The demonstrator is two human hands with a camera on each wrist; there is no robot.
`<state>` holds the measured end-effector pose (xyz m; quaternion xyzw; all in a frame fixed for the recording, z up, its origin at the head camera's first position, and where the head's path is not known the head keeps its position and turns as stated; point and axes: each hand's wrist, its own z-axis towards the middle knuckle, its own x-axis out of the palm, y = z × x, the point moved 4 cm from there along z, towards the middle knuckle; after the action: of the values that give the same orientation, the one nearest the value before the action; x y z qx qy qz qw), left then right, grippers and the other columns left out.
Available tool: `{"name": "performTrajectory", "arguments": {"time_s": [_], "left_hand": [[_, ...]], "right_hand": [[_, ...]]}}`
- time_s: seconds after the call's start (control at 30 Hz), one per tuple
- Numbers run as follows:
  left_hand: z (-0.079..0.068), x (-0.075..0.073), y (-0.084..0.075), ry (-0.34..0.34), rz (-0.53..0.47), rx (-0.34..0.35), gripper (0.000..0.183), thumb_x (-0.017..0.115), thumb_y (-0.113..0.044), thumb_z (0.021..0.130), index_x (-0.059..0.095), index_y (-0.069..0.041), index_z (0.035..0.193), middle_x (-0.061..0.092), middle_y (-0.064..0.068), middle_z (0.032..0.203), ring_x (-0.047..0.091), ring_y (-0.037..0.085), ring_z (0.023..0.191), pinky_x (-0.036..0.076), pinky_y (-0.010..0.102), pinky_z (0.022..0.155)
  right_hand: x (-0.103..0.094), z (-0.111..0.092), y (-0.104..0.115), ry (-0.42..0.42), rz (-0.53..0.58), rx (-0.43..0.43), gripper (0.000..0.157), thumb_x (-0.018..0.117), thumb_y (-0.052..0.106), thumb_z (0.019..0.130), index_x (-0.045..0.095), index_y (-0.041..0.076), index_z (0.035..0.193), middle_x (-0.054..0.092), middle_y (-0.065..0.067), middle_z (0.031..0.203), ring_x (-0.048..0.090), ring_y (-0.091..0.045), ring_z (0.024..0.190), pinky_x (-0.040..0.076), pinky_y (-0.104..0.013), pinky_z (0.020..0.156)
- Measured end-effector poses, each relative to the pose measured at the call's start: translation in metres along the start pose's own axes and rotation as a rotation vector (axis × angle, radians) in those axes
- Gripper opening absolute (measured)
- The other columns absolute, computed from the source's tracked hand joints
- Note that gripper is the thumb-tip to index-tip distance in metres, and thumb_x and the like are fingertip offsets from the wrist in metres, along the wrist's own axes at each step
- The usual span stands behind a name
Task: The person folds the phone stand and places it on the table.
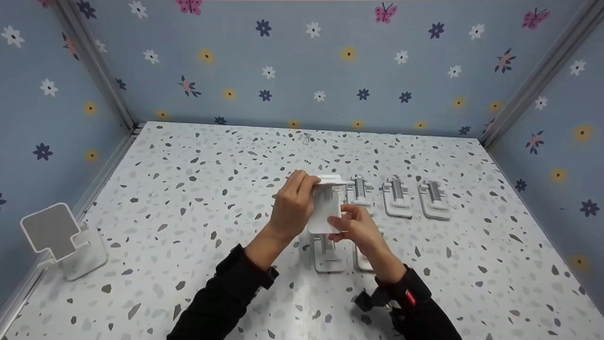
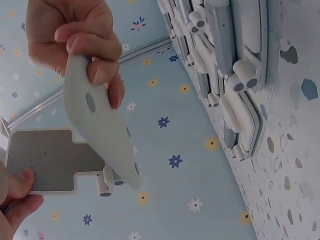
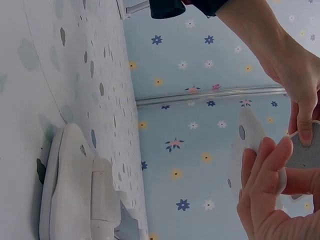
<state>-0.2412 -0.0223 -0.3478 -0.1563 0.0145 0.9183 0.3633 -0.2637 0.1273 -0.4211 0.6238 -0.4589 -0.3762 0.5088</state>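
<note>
Both hands hold one white folding phone stand (image 1: 324, 215), raised above the table and partly unfolded. My left hand (image 1: 292, 205) pinches the edge of its upper plate, whose grey padded face (image 2: 45, 157) shows in the left wrist view. With thumb and fingers, my right hand (image 1: 361, 226) grips the flat base (image 2: 97, 120), which has small grey round pads on its underside. A hinge (image 2: 107, 182) joins the two parts. In the right wrist view, the right fingers hide part of the base (image 3: 250, 132).
Folded stands lie in rows under and right of the hands, among them one at near centre (image 1: 329, 264), one behind (image 1: 398, 198) and one at right (image 1: 435, 208). An unfolded stand (image 1: 87, 255) is at far left. Flower-patterned walls (image 1: 311, 71) border the speckled table (image 1: 188, 226).
</note>
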Motion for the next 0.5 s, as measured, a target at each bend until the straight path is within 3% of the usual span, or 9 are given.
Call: {"name": "performTrajectory", "arguments": {"time_s": [0.2, 0.43, 0.5], "left_hand": [[-0.009, 0.005, -0.009, -0.011, -0.029, 0.052, 0.027, 0.07, 0.021, 0.067, 0.058, 0.001, 0.082, 0.053, 0.01, 0.077, 0.053, 0.02, 0.07, 0.053, 0.024, 0.063], [-0.021, 0.007, -0.017, -0.032, -0.038, 0.121, 0.037, 0.062, 0.023, 0.051, 0.059, 0.001, 0.08, 0.054, 0.01, 0.077, 0.054, 0.021, 0.071, 0.053, 0.023, 0.063], [-0.024, 0.008, -0.019, -0.031, -0.035, 0.147, 0.036, 0.061, 0.022, 0.052, 0.06, 0.0, 0.08, 0.054, 0.009, 0.077, 0.055, 0.021, 0.072, 0.054, 0.023, 0.064]], "right_hand": [[-0.007, 0.001, 0.001, -0.014, 0.016, 0.002, 0.036, 0.057, 0.001, 0.09, 0.053, -0.017, 0.12, 0.068, -0.003, 0.078, 0.064, -0.011, 0.057, 0.054, -0.019, 0.054], [-0.011, -0.001, 0.005, 0.018, 0.071, -0.025, 0.035, 0.055, 0.0, 0.09, 0.051, -0.019, 0.119, 0.068, -0.004, 0.079, 0.063, -0.009, 0.056, 0.053, -0.018, 0.054], [-0.012, -0.001, 0.005, 0.028, 0.095, -0.026, 0.033, 0.052, -0.003, 0.09, 0.051, -0.019, 0.118, 0.066, -0.005, 0.081, 0.062, -0.009, 0.056, 0.053, -0.018, 0.054]]}}
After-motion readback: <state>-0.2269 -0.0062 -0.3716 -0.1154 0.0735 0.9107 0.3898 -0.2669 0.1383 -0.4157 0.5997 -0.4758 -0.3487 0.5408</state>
